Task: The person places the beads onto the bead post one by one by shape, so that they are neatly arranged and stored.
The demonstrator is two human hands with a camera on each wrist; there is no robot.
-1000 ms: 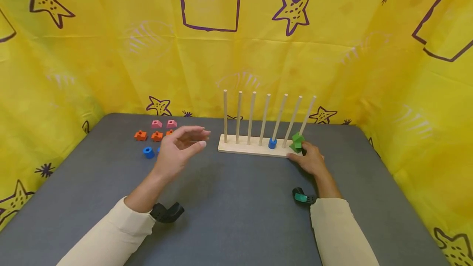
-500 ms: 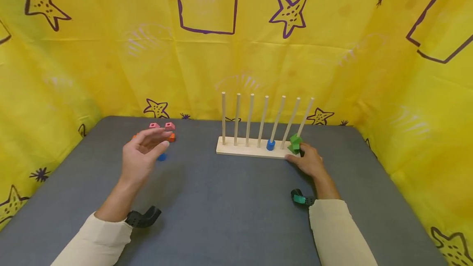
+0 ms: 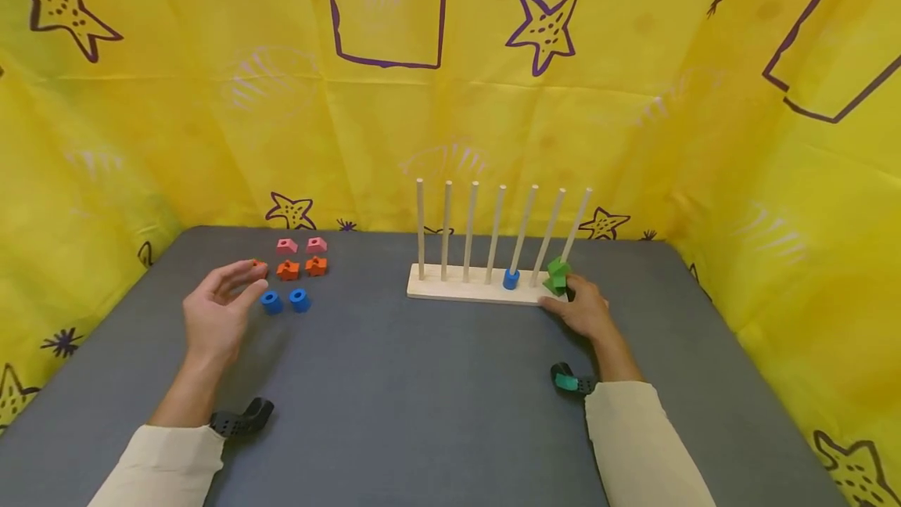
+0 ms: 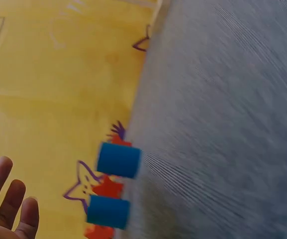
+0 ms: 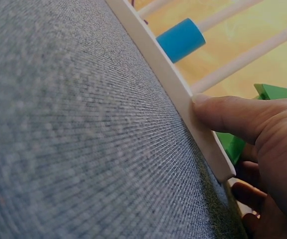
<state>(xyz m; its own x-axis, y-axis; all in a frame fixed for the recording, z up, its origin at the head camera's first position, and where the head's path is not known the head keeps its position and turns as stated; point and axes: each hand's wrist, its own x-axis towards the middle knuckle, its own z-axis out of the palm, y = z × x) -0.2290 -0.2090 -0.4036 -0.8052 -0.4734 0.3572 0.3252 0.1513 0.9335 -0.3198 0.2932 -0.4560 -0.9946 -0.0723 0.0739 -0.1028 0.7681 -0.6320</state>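
My left hand [image 3: 217, 315] is over the left side of the table, fingers slightly bent and thumb apart, holding nothing. By its fingertips sits an orange block [image 3: 259, 263], partly hidden by them. To the right of the thumb stand two blue cylinders [image 3: 271, 303] with holes, and behind those, two more orange blocks [image 3: 288, 271]. My right hand [image 3: 587, 310] grips the right end of a wooden peg stand [image 3: 443, 288], thumb on the base's front edge. Green angular pieces [image 3: 558, 276] are stacked on its rightmost peg, partly covered by this hand in the right wrist view. A blue cylinder [image 5: 180, 40] sits low on another peg.
Two pink blocks [image 3: 317, 245] lie behind the orange ones. Several tall pegs [image 3: 472, 229] rise from the stand. A yellow patterned cloth [image 3: 380, 116] hangs around the back and sides of the grey table [image 3: 394, 397].
My left hand has moved left from the middle of the table to beside the loose blocks, uncovering the blue and orange ones. The right hand keeps its grip on the stand.
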